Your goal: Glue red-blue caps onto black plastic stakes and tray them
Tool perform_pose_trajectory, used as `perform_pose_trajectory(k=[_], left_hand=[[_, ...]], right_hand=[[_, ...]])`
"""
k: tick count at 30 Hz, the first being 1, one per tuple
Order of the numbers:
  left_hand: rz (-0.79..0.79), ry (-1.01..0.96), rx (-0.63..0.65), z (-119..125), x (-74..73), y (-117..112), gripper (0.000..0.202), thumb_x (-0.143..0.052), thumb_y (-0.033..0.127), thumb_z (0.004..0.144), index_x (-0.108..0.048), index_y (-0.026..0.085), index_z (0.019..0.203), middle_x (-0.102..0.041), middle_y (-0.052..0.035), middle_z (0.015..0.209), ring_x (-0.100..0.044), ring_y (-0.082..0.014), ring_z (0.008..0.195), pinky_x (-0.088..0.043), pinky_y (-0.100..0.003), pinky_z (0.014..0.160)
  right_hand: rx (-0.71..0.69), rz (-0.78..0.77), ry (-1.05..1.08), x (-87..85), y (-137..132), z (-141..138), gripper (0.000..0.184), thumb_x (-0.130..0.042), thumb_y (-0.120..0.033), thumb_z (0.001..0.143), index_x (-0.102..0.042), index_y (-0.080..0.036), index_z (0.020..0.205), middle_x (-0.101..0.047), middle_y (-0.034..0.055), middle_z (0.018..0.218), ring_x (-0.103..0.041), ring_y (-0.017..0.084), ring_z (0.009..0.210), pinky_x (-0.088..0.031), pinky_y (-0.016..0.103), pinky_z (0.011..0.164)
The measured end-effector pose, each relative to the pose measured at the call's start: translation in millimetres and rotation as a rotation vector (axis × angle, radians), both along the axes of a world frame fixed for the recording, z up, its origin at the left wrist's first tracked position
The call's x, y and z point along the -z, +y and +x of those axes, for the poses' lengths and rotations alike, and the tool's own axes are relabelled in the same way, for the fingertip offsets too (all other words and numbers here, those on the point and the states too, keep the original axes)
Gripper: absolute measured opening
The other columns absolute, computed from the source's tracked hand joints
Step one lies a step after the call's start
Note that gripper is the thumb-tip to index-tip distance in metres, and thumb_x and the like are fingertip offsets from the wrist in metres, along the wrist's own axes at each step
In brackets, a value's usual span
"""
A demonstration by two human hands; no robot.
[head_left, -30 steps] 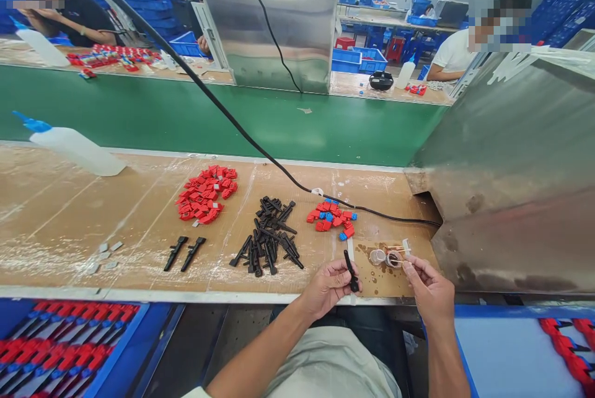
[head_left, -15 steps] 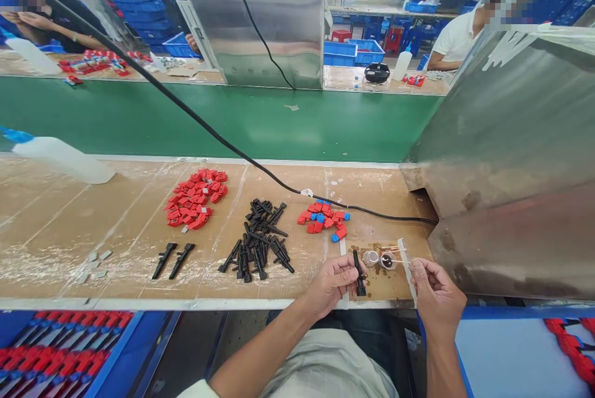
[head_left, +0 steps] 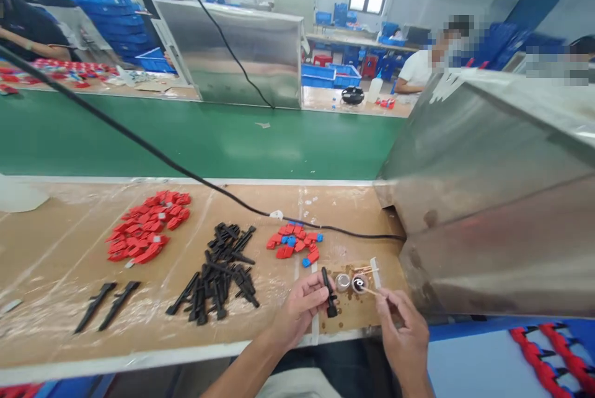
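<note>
My left hand [head_left: 297, 308] is closed round a black plastic part [head_left: 329, 292], held upright at the bench's front edge. My right hand [head_left: 400, 330] pinches a thin stick [head_left: 367, 289] whose tip reaches into one of two small round cups [head_left: 359, 284] on a stained patch of the bench. Left of my hands lie a heap of black parts [head_left: 218, 271], a small pile of red and blue pieces [head_left: 292, 241], and a larger pile of red pieces [head_left: 144, 234].
Two black parts [head_left: 106, 305] lie apart at the left. A black cable [head_left: 186, 172] crosses the bench to a steel housing [head_left: 488, 199] on the right. A green conveyor belt [head_left: 209, 134] runs behind. Other people work at far benches. Red assembled parts [head_left: 548, 358] lie lower right.
The view has swung up and right, so everything sits lower and more leftward. My right hand has brought the stick's tip down into the cup. My left hand keeps the black part.
</note>
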State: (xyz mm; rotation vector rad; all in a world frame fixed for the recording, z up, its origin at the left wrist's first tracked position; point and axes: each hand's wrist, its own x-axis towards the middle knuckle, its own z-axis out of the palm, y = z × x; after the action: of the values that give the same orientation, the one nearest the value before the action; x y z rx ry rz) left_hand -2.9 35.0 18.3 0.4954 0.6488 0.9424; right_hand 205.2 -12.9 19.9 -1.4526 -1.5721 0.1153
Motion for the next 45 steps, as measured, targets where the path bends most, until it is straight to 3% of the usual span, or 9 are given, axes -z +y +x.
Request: perform_pose_trajectory(k=[10, 16, 26, 32, 38, 41, 45], left_hand=[[-0.022, -0.006, -0.068, -2.0, 3.7, -7.3, 0.038, -0.095, 0.043, 0.065, -0.077, 0.015, 0.085, -0.064, -0.0020, 0.078, -0.060, -0.0108, 0.070, -0.046, -0.019, 0.064], [-0.032, -0.031, -0.045, -6.9, 3.6, -3.1, 0.045, -0.098, 0.044, 0.057, -0.076, 0.013, 0.081, -0.063, -0.0018, 0.075, -0.057, -0.0097, 0.067, -0.044, -0.018, 0.059], [-0.040, -0.023, -0.053, -13.3, 0.8, -1.1, 0.051, -0.097, 0.046, 0.058, -0.069, 0.012, 0.083, -0.062, -0.0008, 0.072, -0.059, -0.0101, 0.064, -0.044, -0.019, 0.058], [-0.030, -0.025, -0.056, -10.6, -0.6, -1.5, 0.047, -0.096, 0.044, 0.059, -0.070, 0.013, 0.081, -0.063, -0.0010, 0.072, -0.058, -0.0100, 0.063, -0.043, -0.020, 0.058], [-0.020, -0.013, -0.041, -6.1, 1.1, -0.9, 0.049, -0.096, 0.048, 0.059, -0.070, 0.012, 0.082, -0.064, -0.0017, 0.069, -0.057, -0.0105, 0.061, -0.040, -0.020, 0.054], [-0.012, -0.005, -0.029, -3.4, 2.2, -0.7, 0.049, -0.095, 0.049, 0.062, -0.071, 0.012, 0.084, -0.066, -0.0028, 0.068, -0.058, -0.0114, 0.061, -0.041, -0.021, 0.056], [-0.026, -0.013, -0.022, 1.0, 1.7, -0.2, 0.052, -0.095, 0.050, 0.060, -0.072, 0.012, 0.087, -0.068, -0.0035, 0.072, -0.059, -0.0114, 0.061, -0.041, -0.022, 0.057]], right_hand=[[-0.024, 0.028, -0.196, -8.4, -5.7, -3.7, 0.020, -0.052, -0.023, 0.105, -0.069, -0.020, 0.094, -0.062, -0.0012, 0.072, -0.060, 0.011, 0.055, -0.049, 0.021, 0.056], [-0.021, 0.053, -0.359, -7.2, -6.8, -1.8, 0.021, -0.047, -0.024, 0.108, -0.066, -0.020, 0.101, -0.060, 0.0002, 0.076, -0.063, 0.013, 0.062, -0.049, 0.024, 0.062], [0.062, -0.017, -0.282, -1.6, -3.4, 0.6, 0.023, -0.051, -0.034, 0.107, -0.067, -0.021, 0.095, -0.066, 0.0036, 0.082, -0.063, 0.017, 0.072, -0.049, 0.029, 0.068], [0.143, -0.098, -0.097, 4.7, -1.0, 2.6, 0.041, -0.053, -0.052, 0.103, -0.069, -0.020, 0.082, -0.069, 0.0044, 0.074, -0.063, 0.018, 0.066, -0.048, 0.028, 0.065], [0.329, -0.339, 0.324, 17.1, -4.5, 0.0, 0.060, -0.063, -0.074, 0.085, -0.075, -0.016, 0.081, -0.065, 0.0031, 0.060, -0.057, 0.018, 0.054, -0.042, 0.027, 0.049], [0.360, -0.387, 0.493, 18.6, -2.6, -2.1, 0.061, -0.071, -0.075, 0.077, -0.075, -0.015, 0.079, -0.058, 0.0006, 0.054, -0.049, 0.015, 0.047, -0.038, 0.026, 0.044], [0.343, -0.327, 0.635, 11.5, 0.0, -2.1, 0.056, -0.075, -0.071, 0.076, -0.072, -0.015, 0.076, -0.059, 0.0012, 0.058, -0.047, 0.012, 0.048, -0.039, 0.024, 0.042]])
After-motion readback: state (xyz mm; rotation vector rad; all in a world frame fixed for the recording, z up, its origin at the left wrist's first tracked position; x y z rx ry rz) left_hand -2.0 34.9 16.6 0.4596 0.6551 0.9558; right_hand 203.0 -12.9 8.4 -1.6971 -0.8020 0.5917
